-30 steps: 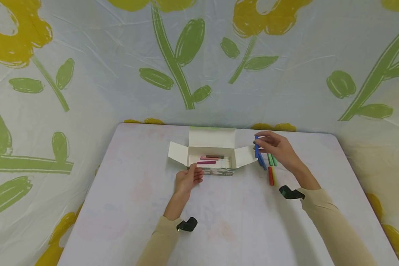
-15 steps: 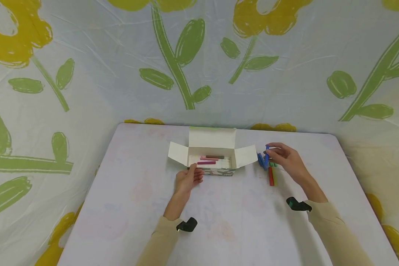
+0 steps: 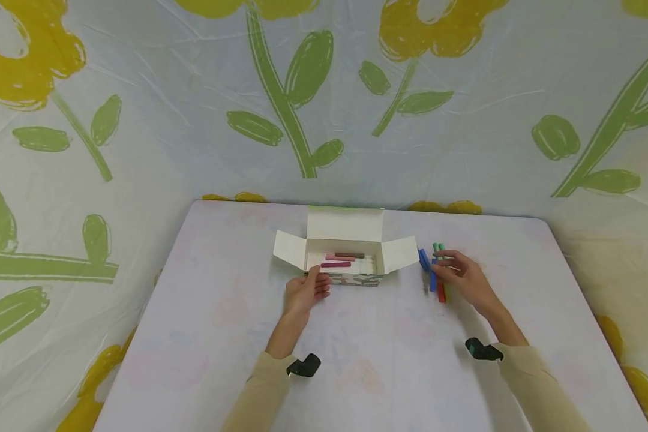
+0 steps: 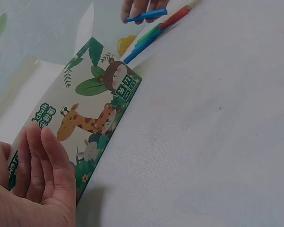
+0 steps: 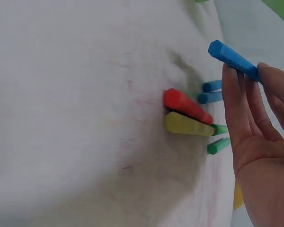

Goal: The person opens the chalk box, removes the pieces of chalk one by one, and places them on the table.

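With its thumb over the rim and fingers along the outside, my left hand [image 3: 300, 295] holds the front wall of an open chalk box [image 3: 356, 279]. Animal drawings cover that wall in the left wrist view. Inside lie a magenta chalk [image 3: 336, 264], a pink chalk [image 3: 339, 258] and a brown chalk [image 3: 351, 255]. To the right of the box, my right hand [image 3: 467, 282] pinches a blue chalk [image 5: 234, 57] between thumb and fingers, above the table. Below it lie a red chalk [image 5: 184, 105] and a yellow chalk [image 5: 189, 124], side by side.
Two more blue chalks [image 5: 209, 97] and two green chalks [image 5: 217, 145] lie near the red and yellow ones. The box's right flap [image 3: 399, 254] sticks out towards them; its left flap [image 3: 290, 248] and back lid [image 3: 345, 223] stand open. A flowered cloth hangs behind the table [image 3: 221, 264].
My right hand has moved away from the box's right flap, rightward and then nearer to me, carrying the blue chalk. The left hand and the box have stayed in place.
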The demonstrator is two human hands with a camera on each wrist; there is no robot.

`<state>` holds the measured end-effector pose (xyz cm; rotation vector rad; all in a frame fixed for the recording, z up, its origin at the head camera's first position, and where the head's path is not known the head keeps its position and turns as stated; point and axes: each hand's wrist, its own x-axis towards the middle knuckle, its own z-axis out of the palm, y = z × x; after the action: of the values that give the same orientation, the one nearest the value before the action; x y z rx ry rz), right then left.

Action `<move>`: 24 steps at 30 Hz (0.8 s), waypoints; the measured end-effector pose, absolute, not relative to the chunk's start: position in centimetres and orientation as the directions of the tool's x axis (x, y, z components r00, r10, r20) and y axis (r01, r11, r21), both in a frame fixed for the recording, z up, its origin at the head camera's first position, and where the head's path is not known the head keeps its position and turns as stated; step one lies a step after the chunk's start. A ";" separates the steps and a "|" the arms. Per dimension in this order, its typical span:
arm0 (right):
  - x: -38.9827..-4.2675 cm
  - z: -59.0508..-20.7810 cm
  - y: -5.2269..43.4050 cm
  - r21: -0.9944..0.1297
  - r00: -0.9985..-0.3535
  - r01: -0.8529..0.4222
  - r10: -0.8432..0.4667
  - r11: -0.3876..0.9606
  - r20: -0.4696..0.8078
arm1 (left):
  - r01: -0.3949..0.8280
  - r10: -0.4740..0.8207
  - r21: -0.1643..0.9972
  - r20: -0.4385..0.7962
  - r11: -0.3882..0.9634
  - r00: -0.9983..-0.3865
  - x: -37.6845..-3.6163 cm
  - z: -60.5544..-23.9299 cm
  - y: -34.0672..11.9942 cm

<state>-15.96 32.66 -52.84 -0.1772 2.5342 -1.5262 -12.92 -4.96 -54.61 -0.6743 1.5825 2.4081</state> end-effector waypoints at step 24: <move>-15.1 -53.7 30.6 -0.690 -0.975 -0.185 -0.220 0.700 0.038 | -0.370 -0.085 0.829 -0.442 -0.419 -0.893 -12.8 -55.0 -5.0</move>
<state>-15.05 30.65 -53.66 -0.3397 2.8530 -1.1491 -12.80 -5.01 -54.99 -0.6372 1.5841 2.4259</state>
